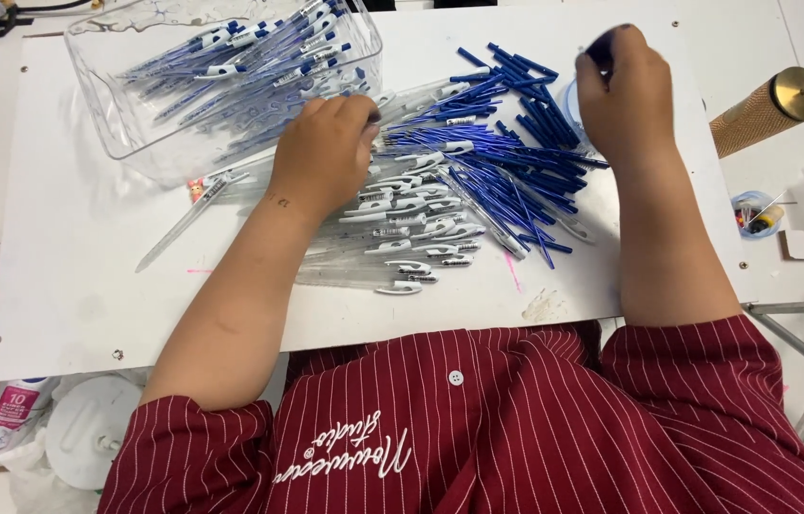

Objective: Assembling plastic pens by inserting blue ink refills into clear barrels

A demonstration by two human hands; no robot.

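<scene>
Clear pen barrels with white clips, lying in a loose fan at the middle of the white board, just below and partly under the left hand. Left hand knuckles up and curled into a loose fist over the top of that fan, fingertips tucked under and hidden, so cannot tell whether anything is pinched between them. Beside the barrels to the right, touching and overlapping them, a heap of blue refills spreading toward the far edge of the board. Right hand raised at the far right side of that heap, fingers bunched together and pinching the tip of a dark blue piece at the top; more of the piece hidden behind the fingers. One lone clear barrel lying slantwise on the board, apart to the left of the fan. At the far left corner, a clear plastic bin holding assembled blue-and-white pens. Off the board to the right, a woven tan cylinder with a brass cap, and near it a small blue cup. Nearest the camera, red pinstriped sleeves.
</scene>
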